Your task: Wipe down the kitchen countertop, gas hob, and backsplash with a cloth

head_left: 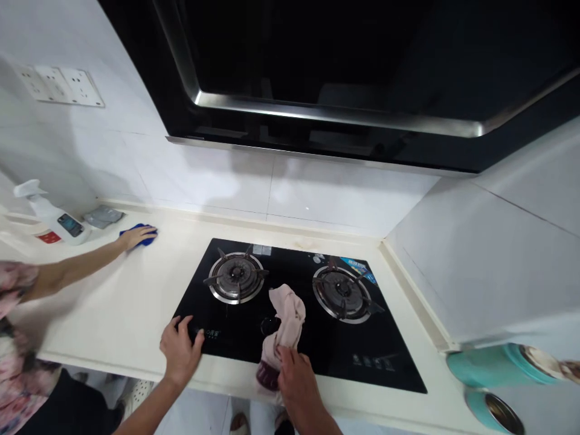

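A black glass gas stove is set in the pale counter. My left hand rests on its front left corner with the fingers spread and nothing in them. In my right hand, at the front edge, is a crumpled pale pink cloth with a dark purple end. The cloth stretches over the middle of the glass, partly beside the round black control knob. The left burner and the right burner each carry dark pan supports. A blue sticker marks the back right corner.
At left, a co-worker's hand presses a blue cloth on the counter. Behind it stand a white spray bottle and a grey cloth. A range hood hangs low overhead. Turquoise canisters stand at right.
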{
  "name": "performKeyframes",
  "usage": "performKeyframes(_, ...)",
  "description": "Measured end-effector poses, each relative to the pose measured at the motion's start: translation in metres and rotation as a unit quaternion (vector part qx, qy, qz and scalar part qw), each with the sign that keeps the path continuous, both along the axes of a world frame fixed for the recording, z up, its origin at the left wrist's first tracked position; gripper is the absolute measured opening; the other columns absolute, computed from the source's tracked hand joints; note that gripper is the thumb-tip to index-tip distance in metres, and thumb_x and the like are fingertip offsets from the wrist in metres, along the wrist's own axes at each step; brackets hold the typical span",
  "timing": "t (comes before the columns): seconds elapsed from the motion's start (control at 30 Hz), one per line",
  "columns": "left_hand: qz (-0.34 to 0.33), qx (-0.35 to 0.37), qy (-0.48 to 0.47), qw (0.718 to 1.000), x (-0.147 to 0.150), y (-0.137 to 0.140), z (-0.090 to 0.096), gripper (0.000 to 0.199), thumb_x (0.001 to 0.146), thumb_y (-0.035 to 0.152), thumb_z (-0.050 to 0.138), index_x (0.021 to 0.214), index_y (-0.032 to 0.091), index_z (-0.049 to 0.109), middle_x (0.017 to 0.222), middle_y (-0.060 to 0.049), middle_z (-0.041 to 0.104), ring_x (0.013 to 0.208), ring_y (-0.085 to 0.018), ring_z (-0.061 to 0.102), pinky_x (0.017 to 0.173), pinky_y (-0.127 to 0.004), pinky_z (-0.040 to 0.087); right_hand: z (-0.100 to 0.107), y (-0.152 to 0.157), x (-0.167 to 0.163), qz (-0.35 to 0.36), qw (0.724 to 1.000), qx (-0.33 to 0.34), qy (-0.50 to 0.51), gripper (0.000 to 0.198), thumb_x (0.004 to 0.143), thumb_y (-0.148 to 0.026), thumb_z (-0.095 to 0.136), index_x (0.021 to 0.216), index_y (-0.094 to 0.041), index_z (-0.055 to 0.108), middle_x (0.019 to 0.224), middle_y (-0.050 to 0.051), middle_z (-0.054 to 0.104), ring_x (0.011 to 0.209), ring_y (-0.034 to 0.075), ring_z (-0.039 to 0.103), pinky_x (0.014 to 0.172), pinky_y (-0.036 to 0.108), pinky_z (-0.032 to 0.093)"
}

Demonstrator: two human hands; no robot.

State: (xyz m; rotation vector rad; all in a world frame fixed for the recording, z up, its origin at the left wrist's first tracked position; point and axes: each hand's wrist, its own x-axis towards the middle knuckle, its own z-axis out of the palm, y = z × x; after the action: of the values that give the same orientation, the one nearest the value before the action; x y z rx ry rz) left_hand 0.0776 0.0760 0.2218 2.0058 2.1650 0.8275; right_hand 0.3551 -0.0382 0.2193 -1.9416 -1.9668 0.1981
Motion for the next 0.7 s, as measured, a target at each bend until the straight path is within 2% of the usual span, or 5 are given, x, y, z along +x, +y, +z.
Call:
performKeyframes(0.13, -0.133, -0.015, -0.163, 0.977, 0.039, -0.039, 0.026, 0.040, 0.091, 0.047, 0.049, 0.122, 0.023, 0.057, 0.135, -0.016, 0.047, 0.126, -0.031, 0.049, 0.094, -0.049, 0.051, 0.015, 0.006, -0.028, 0.093, 0.979, -0.018, 0.182, 0.049, 0.077, -0.002, 0.047, 0.119, -0.022, 0.060, 0.114, 0.007, 0.068, 0.105, 0.023, 0.063, 0.095, 0.036, 0.049)
performKeyframes(0.33, -0.270, -0.015, -0.229, 0.935, 0.089, -0.057, 0.063, 0.027, 0.093, 0.038, 0.049, 0.113, 0.024, 0.061, 0.130, -0.015, 0.051, 0.127, -0.028, 0.051, 0.106, -0.050, 0.048, 0.043, 0.034, -0.045, 0.229, 0.884, -0.007, 0.408, 0.045, 0.095, -0.024, 0.047, 0.139, -0.023, 0.048, 0.132, 0.010, 0.063, 0.119, 0.021, 0.061, 0.102, 0.038, 0.050)
performKeyframes(0.5, -0.295, -0.051, -0.136, 0.944, 0.084, -0.058, 0.048, 0.033, 0.092, 0.032, 0.051, 0.122, 0.026, 0.063, 0.127, -0.014, 0.058, 0.120, -0.029, 0.056, 0.102, -0.052, 0.048, 0.019, -0.003, 0.010, 0.100, 0.928, 0.028, 0.358, 0.034, 0.101, -0.030, 0.038, 0.118, -0.026, 0.067, 0.114, 0.007, 0.071, 0.107, 0.020, 0.067, 0.096, 0.036, 0.054)
performKeyframes(0.6, -0.340, -0.127, -0.038, 0.931, 0.094, -0.069, 0.028, 0.050, 0.085, 0.036, 0.062, 0.135, 0.031, 0.058, 0.130, -0.014, 0.062, 0.120, -0.034, 0.055, 0.101, -0.057, 0.046, -0.009, -0.025, 0.070, -0.066, 0.954, 0.087, 0.279, 0.034, 0.100, -0.038, 0.040, 0.108, -0.025, 0.070, 0.108, 0.010, 0.069, 0.101, 0.023, 0.066, 0.090, 0.039, 0.055)
performKeyframes(0.7, -0.319, -0.161, 0.044, 0.933, 0.121, -0.077, 0.009, 0.075, 0.078, 0.047, 0.070, 0.147, 0.031, 0.046, 0.148, -0.021, 0.049, 0.136, -0.044, 0.042, 0.102, -0.067, 0.039, -0.037, -0.031, 0.118, -0.197, 0.961, 0.144, 0.132, 0.040, 0.096, -0.047, 0.041, 0.102, -0.020, 0.070, 0.111, 0.015, 0.066, 0.105, 0.030, 0.062, 0.094, 0.049, 0.050)
